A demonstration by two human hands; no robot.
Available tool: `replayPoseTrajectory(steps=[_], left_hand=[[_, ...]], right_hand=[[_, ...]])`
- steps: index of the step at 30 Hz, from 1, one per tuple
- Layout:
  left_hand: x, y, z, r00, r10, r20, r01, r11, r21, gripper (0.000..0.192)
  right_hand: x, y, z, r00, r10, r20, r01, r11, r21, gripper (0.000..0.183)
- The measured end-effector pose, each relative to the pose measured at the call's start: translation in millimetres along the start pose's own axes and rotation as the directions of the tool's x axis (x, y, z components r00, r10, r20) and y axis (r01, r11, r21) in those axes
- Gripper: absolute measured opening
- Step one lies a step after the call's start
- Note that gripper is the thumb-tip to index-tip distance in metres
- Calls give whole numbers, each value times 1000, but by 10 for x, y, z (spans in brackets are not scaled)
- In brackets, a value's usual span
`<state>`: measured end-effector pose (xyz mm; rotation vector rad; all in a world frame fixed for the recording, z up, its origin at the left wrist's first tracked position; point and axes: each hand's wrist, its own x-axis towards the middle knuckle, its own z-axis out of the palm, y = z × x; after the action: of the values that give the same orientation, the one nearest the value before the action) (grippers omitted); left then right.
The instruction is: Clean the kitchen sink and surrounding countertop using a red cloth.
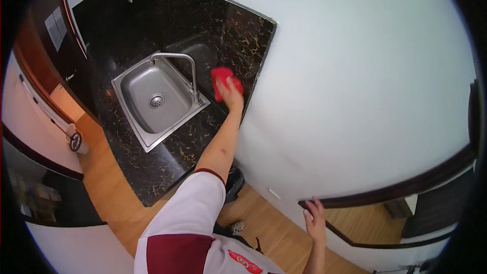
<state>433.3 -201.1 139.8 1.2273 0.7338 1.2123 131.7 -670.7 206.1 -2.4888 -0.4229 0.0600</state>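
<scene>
My left hand [230, 93] presses a red cloth [220, 74] against the glossy black, gold-veined stone backsplash [243, 34], to the right of the faucet. The cloth and fingers are slightly blurred. Beside the hand stands a curved metal faucet [194, 80], its spout reaching over a stainless steel sink [131, 80]. In the sink's bottom I see a round drain strainer [156, 101]; the basin holds no objects. Away at the lower right, my right hand [315, 222] holds nothing, fingers apart. Its fingertips overlap the corner of a dark frame [342, 200]; whether they touch it I cannot tell.
The dark stone countertop [167, 165] ends in a corner near my left arm. Below it, a black bin bag [235, 184] stands on the wooden floor [274, 220]. A white wall [342, 83] rises at right. A white bin [78, 142] and a dark door [49, 45] are at left.
</scene>
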Motion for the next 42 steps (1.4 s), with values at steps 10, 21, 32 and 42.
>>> replayPoseTrajectory(steps=[10,21,32,42], left_hand=[[377,211,-108,994,51,98,-54,998,36,64],[2013,-548,-570,975,-40,-220,57,996,70,73],[970,1370,-363,640,604,474,-642,760,-102,73],[4716,1476,-488,622,639,453,-776,579,248,72]], right_hand=[[2180,-2230,-594,685,-717,-128,671,690,-271,50],[3962,-3643,354,172,-915,-365,665,381,-642,56],[4021,-3483,355,201,-910,-364,574,410,-709,49],[4025,-3515,336,260,-921,-289,496,384,-779,49]])
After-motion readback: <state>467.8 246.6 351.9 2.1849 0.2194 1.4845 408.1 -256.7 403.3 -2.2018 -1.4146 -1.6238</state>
